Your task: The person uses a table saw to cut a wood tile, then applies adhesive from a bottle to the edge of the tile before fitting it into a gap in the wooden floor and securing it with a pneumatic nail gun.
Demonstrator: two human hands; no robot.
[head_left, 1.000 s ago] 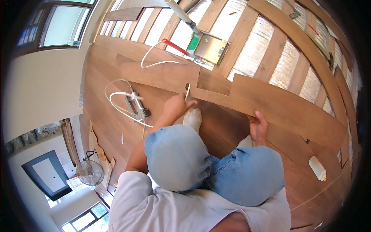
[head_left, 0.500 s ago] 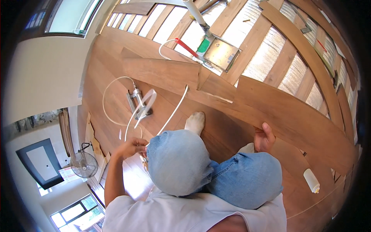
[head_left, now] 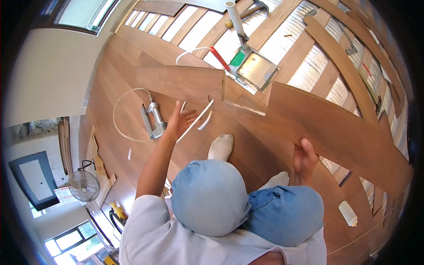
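A long wooden floorboard (head_left: 333, 126), with a rectangular notch in its far edge, is tilted up in front of my knees. My right hand (head_left: 305, 160) is closed round its near edge, thumb on top. White cable (head_left: 194, 120) comes through a small hole in the board left of the notch and runs down toward my left knee. Beside it, my left hand (head_left: 179, 122) reaches forward with fingers stretched apart. A loose white cable end (head_left: 205, 121) hangs just past its fingertips. Past the board, a metal floor box (head_left: 258, 70) sits between the battens, beside a red tube (head_left: 220, 58) with white cable.
A silver nail gun (head_left: 154, 117) with a clear hose lies on the laid boards to the left. Beyond are a white upright pipe (head_left: 235, 20), a hammer (head_left: 260, 7) and wooden battens over foil. At the right lies a white bottle (head_left: 348, 213). A fan (head_left: 84, 186) stands far left.
My left hand has moved from beside my left knee forward to the cable near the board, and its fingers have opened. My right hand still holds the board.
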